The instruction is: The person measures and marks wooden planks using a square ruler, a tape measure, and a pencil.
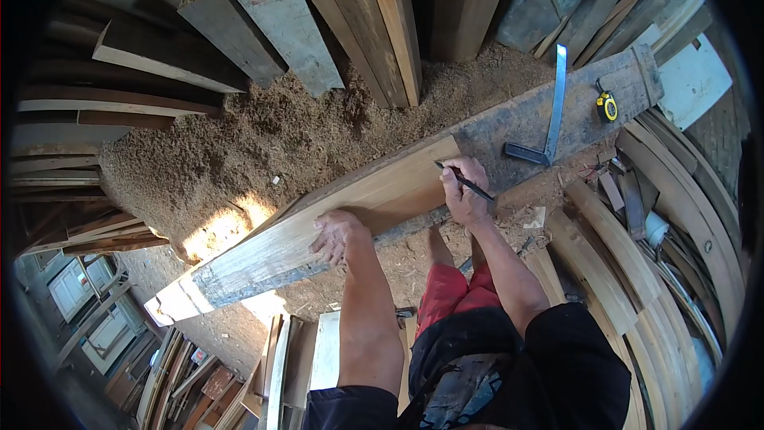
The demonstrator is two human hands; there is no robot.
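A pale wooden board (390, 189) lies along a long, worn bench plank (509, 129). My left hand (341, 236) rests on the board near its near edge, fingers spread over the wood. In my right hand (468, 195) is a dark pencil (480, 189), held between thumb and fingers. Its tip is over the board near the right end; I cannot tell whether it touches. To the right of that hand, a try square (555, 107) with a shiny blade and dark stock lies on the bench. Beyond it sits a yellow and black tape measure (607, 107).
Sawdust and shavings (191, 159) are heaped behind the bench. Upright planks (350, 16) lean along the far side. Curved wooden pieces (609, 247) and offcuts are piled at the right. More timber (191, 382) stands at the lower left.
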